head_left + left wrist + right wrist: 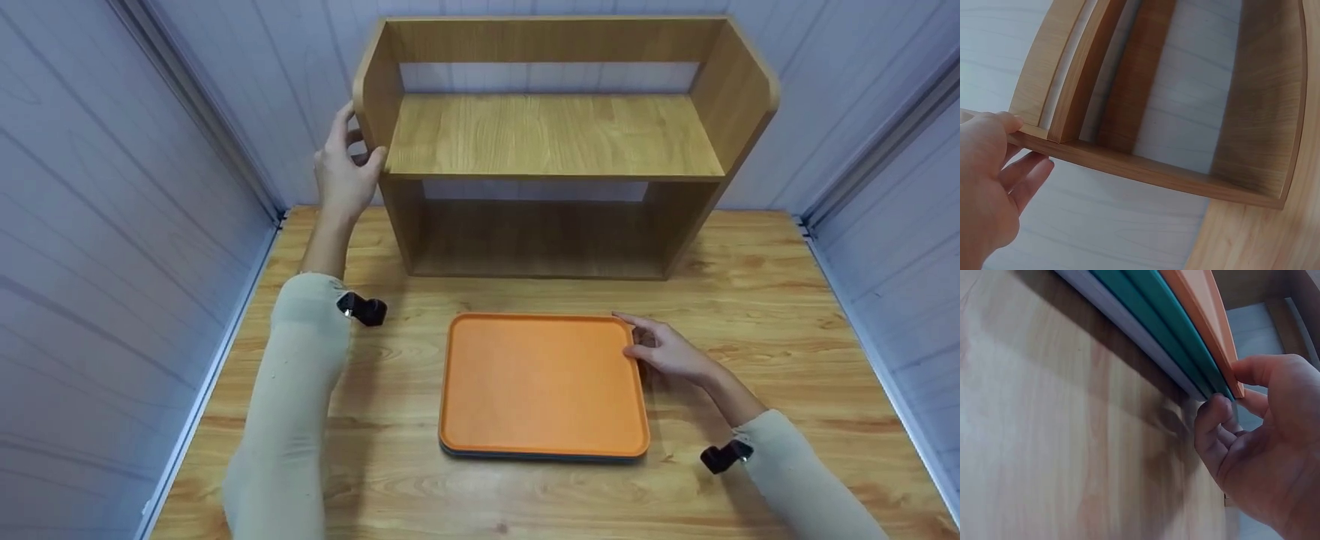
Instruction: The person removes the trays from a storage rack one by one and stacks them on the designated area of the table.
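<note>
An orange tray [541,382], the top of a stack (two teal trays [1154,312] and a pale one [1117,318] are seen beneath it from the right wrist), is laid flat on a wooden table [757,300], and its far right corner is pinched by the right hand [667,351], thumb on the rim and curled fingers under the edge. Beyond the tray, at the table's back edge, a wooden two-tier shelf [555,135] is stood against the pale wall, and its left side panel is gripped by the left hand [343,174], thumb in front and fingers wrapped around its outer face.

One wooden shelf [555,135], four stacked trays [1185,343], two hands [343,176]
</note>
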